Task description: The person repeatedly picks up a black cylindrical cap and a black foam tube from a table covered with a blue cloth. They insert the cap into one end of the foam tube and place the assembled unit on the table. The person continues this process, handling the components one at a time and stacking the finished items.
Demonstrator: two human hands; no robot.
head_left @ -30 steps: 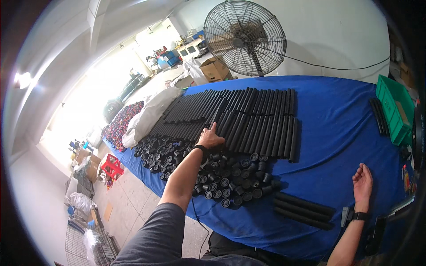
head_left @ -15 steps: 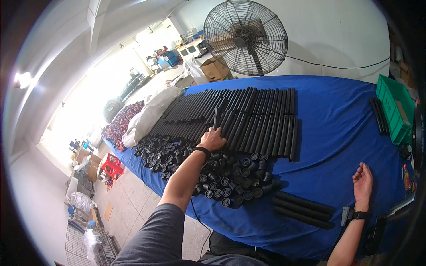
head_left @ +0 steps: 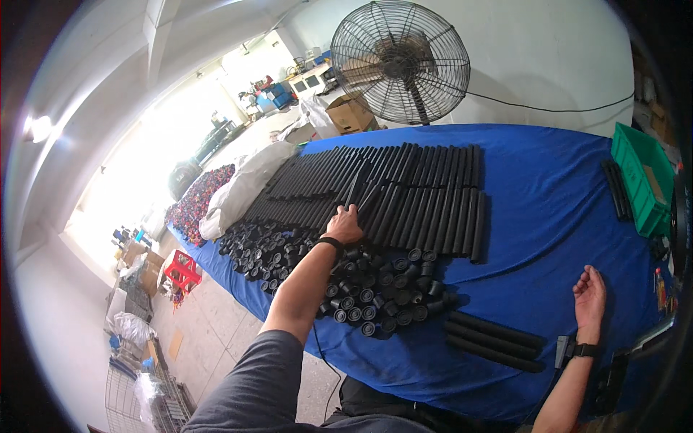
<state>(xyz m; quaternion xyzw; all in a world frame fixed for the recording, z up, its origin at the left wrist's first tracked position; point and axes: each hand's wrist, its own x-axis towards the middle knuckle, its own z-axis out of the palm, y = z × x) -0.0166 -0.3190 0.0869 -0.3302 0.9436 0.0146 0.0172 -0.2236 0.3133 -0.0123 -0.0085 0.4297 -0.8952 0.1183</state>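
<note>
In the head view, a long table under a blue cloth [head_left: 548,216] runs from the far left corner toward the near right. The left hand [head_left: 344,225] reaches out over the middle of the table and is closed around the near ends of two black tubes [head_left: 359,189], which tilt up and away from it above the rows. Those rows of black tubes [head_left: 404,195] lie side by side, packed touching, from the far left edge to about the table's middle. Just beneath the left forearm, along the near left edge, sits a heap of short black caps [head_left: 361,289], crowding right up to that edge.

The right hand [head_left: 590,294] rests open, fingers loosely spread, on bare cloth near the near right edge, holding nothing. Between it and the caps lie three more black tubes [head_left: 494,339], close to the near edge. The widest bare stretch of cloth lies right of the rows, between them and a green crate [head_left: 639,180] at the far right edge, with a few tubes beside the crate. A standing fan [head_left: 401,61] stands behind the far edge.
</note>
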